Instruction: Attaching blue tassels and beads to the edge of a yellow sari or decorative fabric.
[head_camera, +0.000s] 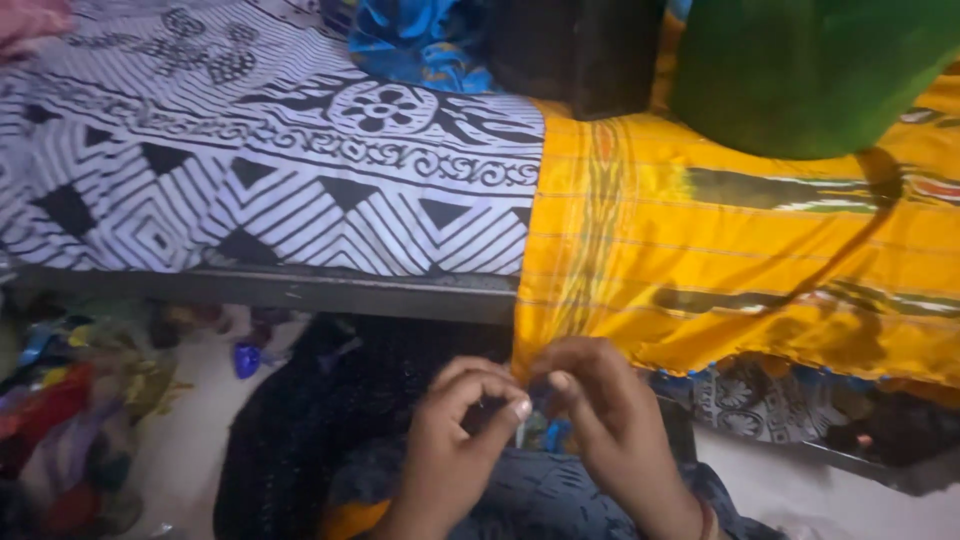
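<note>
At the far left, a heap of coloured cloth scraps (60, 420) on the floor is blurred and partly cut off by the frame edge. Above it lies a black-and-white patterned sheet (250, 170) over a bed whose dark edge (300, 290) runs across the view. A black garment (300, 430) drapes below the edge, its shape hard to make out.

The left hand (455, 450) has its fingers (500, 395) curled inward, thumb and forefinger pinched together at the lower corner of the yellow cloth (720, 260). What sits between the fingertips is too small and shadowed to tell; something blue (548, 432) shows just behind. The right hand (610, 410) meets it, fingers (570, 378) bent and pinching the same hem corner, touching the left fingertips.

The yellow cloth hangs over the bed edge, right of the patterned sheet. A green rounded shape (800, 70) and a dark block (575, 50) at the top are cut off.
</note>
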